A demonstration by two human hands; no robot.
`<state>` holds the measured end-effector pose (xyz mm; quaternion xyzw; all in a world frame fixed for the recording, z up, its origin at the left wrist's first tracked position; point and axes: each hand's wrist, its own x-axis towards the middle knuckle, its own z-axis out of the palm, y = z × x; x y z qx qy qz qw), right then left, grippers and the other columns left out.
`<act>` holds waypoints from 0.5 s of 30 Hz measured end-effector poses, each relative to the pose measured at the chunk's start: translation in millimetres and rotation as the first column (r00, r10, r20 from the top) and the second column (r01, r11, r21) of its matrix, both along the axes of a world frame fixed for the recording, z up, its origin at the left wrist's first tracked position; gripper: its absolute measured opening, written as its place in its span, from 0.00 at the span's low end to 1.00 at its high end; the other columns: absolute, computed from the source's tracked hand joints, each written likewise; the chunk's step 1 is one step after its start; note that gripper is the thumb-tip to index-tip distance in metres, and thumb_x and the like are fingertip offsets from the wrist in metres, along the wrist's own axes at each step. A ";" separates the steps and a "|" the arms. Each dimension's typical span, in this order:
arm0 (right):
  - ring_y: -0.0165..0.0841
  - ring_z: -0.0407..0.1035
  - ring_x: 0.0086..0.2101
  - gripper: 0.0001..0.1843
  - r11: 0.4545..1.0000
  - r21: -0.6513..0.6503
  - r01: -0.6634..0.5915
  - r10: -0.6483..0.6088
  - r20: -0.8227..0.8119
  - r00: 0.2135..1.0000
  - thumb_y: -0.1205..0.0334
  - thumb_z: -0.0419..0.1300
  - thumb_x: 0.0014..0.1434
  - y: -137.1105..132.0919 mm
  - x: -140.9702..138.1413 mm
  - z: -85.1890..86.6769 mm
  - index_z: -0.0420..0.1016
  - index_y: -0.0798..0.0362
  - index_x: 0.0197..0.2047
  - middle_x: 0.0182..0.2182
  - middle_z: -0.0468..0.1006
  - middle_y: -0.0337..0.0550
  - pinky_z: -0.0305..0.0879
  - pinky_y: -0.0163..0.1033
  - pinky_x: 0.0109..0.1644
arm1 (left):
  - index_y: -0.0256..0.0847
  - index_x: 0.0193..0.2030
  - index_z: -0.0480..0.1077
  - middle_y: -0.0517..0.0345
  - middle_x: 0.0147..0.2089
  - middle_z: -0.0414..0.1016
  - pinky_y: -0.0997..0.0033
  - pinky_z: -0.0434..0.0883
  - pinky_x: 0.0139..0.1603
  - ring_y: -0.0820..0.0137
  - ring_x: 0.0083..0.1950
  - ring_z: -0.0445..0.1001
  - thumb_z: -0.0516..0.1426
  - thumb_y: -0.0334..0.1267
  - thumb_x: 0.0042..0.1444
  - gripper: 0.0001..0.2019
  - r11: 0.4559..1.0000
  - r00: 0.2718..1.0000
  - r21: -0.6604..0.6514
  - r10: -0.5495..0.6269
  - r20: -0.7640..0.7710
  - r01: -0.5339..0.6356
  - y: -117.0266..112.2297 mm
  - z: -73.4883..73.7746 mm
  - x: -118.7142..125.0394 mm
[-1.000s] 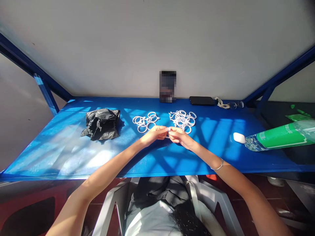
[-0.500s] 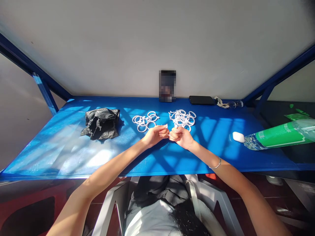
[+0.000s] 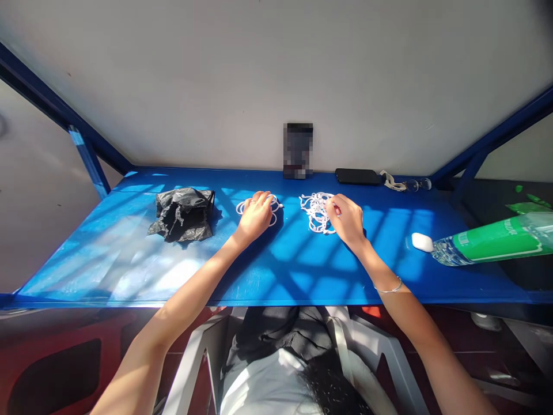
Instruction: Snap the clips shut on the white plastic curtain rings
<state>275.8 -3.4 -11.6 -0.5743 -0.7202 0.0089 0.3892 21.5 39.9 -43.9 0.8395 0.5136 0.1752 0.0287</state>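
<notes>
Two groups of thin white plastic rings lie on the blue table (image 3: 276,276). My left hand (image 3: 257,213) is palm down over the smaller group of white rings (image 3: 240,208), its fingers stretched forward and slightly apart. It covers most of that group; ring edges show on both sides. At the larger, tangled pile of white rings (image 3: 317,216), my right hand (image 3: 349,219) comes in from the right. Its fingers are curled and pinched at the pile's right edge, seemingly on one ring; the fingertips are partly hidden.
A crumpled black plastic bag (image 3: 184,216) stands open at the left. Along the wall are a blurred dark upright object (image 3: 298,151), a black phone (image 3: 358,176) and glasses (image 3: 417,184). At the right are a white earbud case (image 3: 422,242) and a green-labelled bottle (image 3: 496,239).
My hands were together, closed, in front of the two groups. They have moved apart: the left to the smaller group, the right to the pile. The view has shifted slightly.
</notes>
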 end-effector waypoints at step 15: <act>0.35 0.68 0.31 0.11 0.968 -0.186 0.167 -0.132 0.186 0.974 0.61 0.53 0.65 1.3 1.3 0.1 0.73 0.52 0.33 0.39 0.79 0.47 0.48 0.37 0.30 | 0.36 0.43 0.71 0.44 0.50 0.72 0.56 0.67 0.52 0.53 0.57 0.67 0.53 0.32 0.66 0.06 1.000 0.997 -0.003 0.008 -0.083 -0.008 6.0 -10.2 -4.0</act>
